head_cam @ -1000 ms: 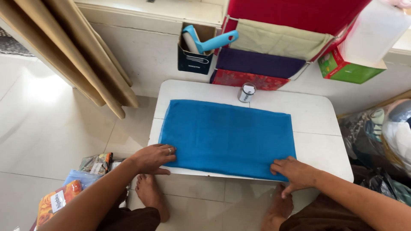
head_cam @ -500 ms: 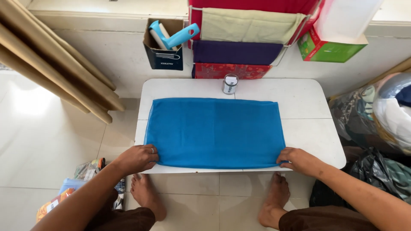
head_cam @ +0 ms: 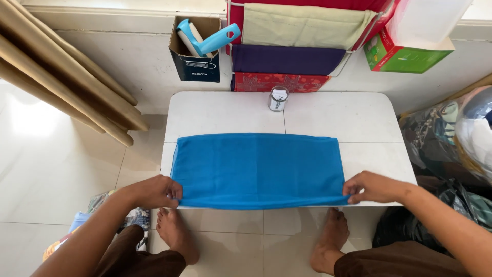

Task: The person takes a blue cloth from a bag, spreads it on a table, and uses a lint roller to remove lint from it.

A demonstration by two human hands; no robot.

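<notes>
A blue cloth (head_cam: 259,169) lies spread flat across the near half of a small white table (head_cam: 338,115) in the middle of the frame, folded into a long rectangle whose near edge runs along the table's front rim. The left hand (head_cam: 154,191), at the lower left of the cloth, has its fingers (head_cam: 173,191) curled shut on the near left corner — the fabric is pinched between thumb and fingertips right at the table's edge. The right hand (head_cam: 373,186), at the lower right, grips the near right corner the same way, its fingers (head_cam: 353,189) closed over the fold so the cloth's edge disappears under them. Between the two hands the near edge sags slightly below the rim. Toward the far side of the table, centred, stands a small tin can (head_cam: 278,98), well apart from the cloth. Beyond it, against the wall at the top of the frame, a rack (head_cam: 287,56) holds folded cloths in cream, purple and red, and to its left a cardboard box (head_cam: 197,56) carries a blue-handled roller (head_cam: 212,40). A green and red carton (head_cam: 405,54) sits at the upper right — bare feet show below the table.
</notes>
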